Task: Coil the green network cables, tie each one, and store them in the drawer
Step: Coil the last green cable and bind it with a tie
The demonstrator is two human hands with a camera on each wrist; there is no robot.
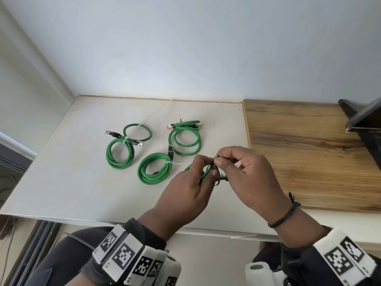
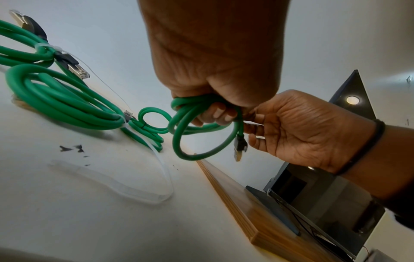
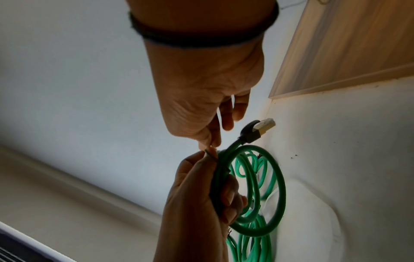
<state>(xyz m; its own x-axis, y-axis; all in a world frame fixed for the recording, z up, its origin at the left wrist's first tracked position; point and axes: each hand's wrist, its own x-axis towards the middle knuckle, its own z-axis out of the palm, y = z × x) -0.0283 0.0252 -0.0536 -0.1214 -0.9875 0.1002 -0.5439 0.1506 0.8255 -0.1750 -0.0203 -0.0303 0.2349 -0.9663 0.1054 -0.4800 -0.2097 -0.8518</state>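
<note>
My left hand point(image 1: 191, 182) grips a small coil of green network cable point(image 2: 201, 124) just above the white table point(image 1: 72, 182), fingers curled round the loops. One plug point(image 2: 239, 147) hangs free below the coil. My right hand point(image 1: 243, 170) pinches a thin black tie point(image 3: 210, 154) between thumb and fingertips, right at the bundle. Three other green coils lie on the table: a left one point(image 1: 120, 149), a middle one point(image 1: 154, 170) and a back one point(image 1: 185, 139). White ties bind the left and middle coils, a black tie the back one.
A wooden board point(image 1: 309, 151) covers the table's right part, with a dark box-like object point(image 1: 362, 124) on its far right. A loose white tie strip point(image 2: 156, 177) lies on the table below my hands. Walls close the back and left.
</note>
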